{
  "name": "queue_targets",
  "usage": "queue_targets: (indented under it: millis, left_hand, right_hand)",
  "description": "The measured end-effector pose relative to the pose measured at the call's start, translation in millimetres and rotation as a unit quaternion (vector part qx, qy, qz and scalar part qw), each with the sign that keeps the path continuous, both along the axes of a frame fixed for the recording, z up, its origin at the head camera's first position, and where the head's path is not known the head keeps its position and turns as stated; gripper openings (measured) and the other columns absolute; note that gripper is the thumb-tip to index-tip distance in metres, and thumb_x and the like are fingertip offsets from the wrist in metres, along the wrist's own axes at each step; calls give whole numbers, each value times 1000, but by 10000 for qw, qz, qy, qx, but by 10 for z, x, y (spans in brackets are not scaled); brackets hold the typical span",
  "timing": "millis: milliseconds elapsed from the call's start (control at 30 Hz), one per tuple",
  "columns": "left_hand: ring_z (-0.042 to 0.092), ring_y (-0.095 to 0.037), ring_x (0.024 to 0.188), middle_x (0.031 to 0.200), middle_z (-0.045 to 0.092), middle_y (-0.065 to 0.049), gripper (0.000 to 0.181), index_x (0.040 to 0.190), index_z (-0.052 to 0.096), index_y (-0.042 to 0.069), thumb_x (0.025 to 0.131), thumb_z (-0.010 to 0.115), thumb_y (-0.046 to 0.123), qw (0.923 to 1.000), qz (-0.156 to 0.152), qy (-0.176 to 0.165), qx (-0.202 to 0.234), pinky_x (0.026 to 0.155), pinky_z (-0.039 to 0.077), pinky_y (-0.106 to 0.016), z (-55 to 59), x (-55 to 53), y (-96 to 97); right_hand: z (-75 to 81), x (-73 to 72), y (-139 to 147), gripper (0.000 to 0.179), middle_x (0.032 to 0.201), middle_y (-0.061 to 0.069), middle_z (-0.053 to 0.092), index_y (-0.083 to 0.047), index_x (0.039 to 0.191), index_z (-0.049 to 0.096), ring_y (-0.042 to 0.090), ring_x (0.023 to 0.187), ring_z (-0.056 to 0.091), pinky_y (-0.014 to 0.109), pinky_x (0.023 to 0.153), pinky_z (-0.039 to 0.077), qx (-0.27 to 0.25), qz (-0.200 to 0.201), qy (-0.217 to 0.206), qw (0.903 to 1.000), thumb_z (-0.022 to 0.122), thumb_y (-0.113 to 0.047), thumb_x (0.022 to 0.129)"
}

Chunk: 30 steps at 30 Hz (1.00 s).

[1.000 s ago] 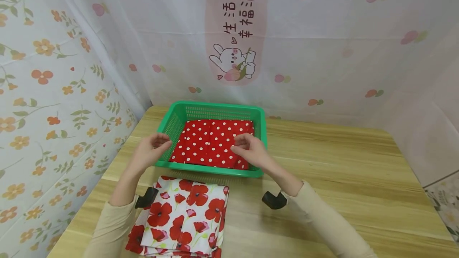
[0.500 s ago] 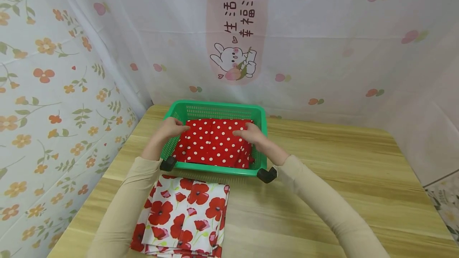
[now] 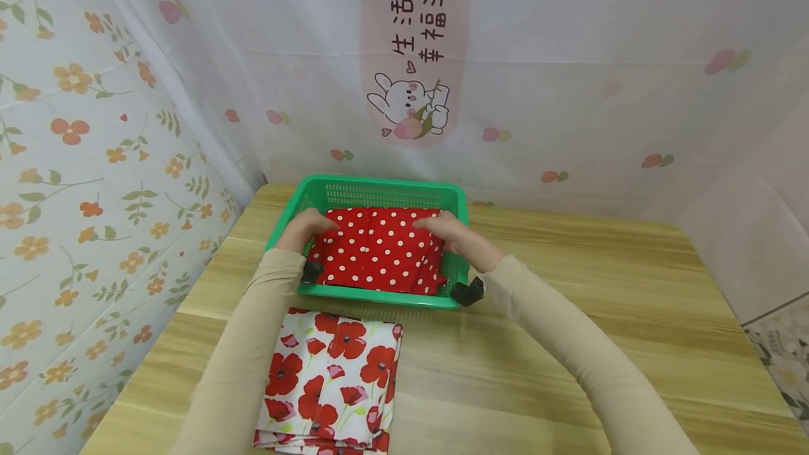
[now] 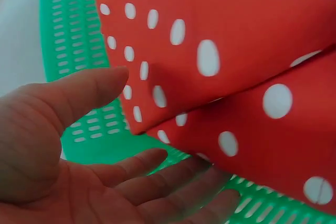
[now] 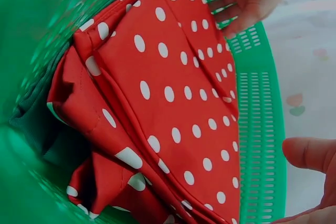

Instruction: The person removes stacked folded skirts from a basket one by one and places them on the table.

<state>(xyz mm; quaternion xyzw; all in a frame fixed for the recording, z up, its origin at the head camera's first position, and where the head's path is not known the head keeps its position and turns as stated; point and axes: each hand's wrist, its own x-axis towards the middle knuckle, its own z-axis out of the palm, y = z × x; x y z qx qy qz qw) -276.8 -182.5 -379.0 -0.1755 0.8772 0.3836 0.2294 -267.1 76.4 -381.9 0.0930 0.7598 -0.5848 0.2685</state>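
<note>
"Where's the dotted cloth (image 3: pixel 379 251)?"
"In the green basket (image 3: pixel 379 295); the poppy cloth (image 3: pixel 331 385) lies at the basket's seven o'clock, its edge hidden by the left sleeve (image 3: pixel 237 364)."
"Hands?"
"Left hand (image 3: pixel 306 227) at the dotted cloth's ten, right hand (image 3: pixel 450 232) at two, thumbs spread from fingers."

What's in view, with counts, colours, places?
basket: one, green, on table
dotted cloth: at least one, red and white, in basket
dark material: count unclear, dark green, under dotted cloth
poppy cloth: count unclear, white and red, in front of basket
table: one, tan, under basket
hangings: at least two, white, behind and left
wrist devices: two, black, by basket corners
sleeves: two, beige, over table
left hand: one, bare, at basket's left
right hand: one, bare, at basket's right
</note>
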Motion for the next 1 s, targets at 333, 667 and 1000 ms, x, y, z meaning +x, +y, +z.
queue_targets:
  millis: [333, 667, 1000]
  left_hand:
    - [55, -38, 108, 122, 51, -25, 61, 130, 39, -7, 82, 69, 16, 9984, 301, -430, 220, 87, 50, -47, -235, -179, -93]
    - [57, -35, 104, 116, 52, -24, 46, 125, 43, -10, 88, 59, 12, 9994, 146, -292, 150, 88, 50, -43, -160, -71, -144]
    - [59, -34, 98, 112, 54, -24, 40, 120, 46, -12, 85, 54, 7, 9989, 387, 198, 182, 87, 50, -43, -234, -76, -188]
  right_hand:
    - [-13, -26, -59, 56, 129, 19, 44, 3, 132, 34, 36, 120, 45, 60, 94, 39, 641, 40, -105, 9979, 59, -18, 88]
    - [-9, -51, -47, 58, 130, 18, 44, 0, 132, 30, 35, 117, 49, 49, 90, 47, 728, 86, -323, 9968, 61, -19, 87]
    - [40, -167, -64, 60, 132, 19, 41, 2, 135, 29, 40, 122, 43, 58, 91, 43, 1084, 220, -262, 9935, 59, -21, 88]
